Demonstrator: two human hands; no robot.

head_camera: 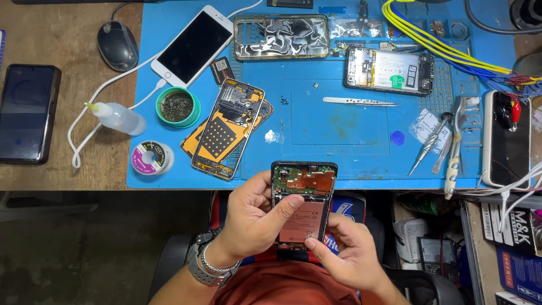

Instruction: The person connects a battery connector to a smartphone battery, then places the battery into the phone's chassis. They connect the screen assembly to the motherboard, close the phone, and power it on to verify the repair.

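An opened phone (303,200) with its back removed shows a green circuit board, copper shielding and a reddish battery. I hold it just below the front edge of the blue work mat (339,130). My left hand (251,220) grips its left side, thumb resting on the battery. My right hand (347,248) supports its lower right corner from beneath. A watch and bracelet sit on my left wrist.
On the mat lie an orange phone mid-frame (228,127), a white phone (193,45), a clear case (281,36), another opened phone (389,70), tweezers (358,101) and screwdrivers (432,141). A squeeze bottle (116,117), solder spool (151,158), mouse (117,45) and dark phone (27,113) rest at left.
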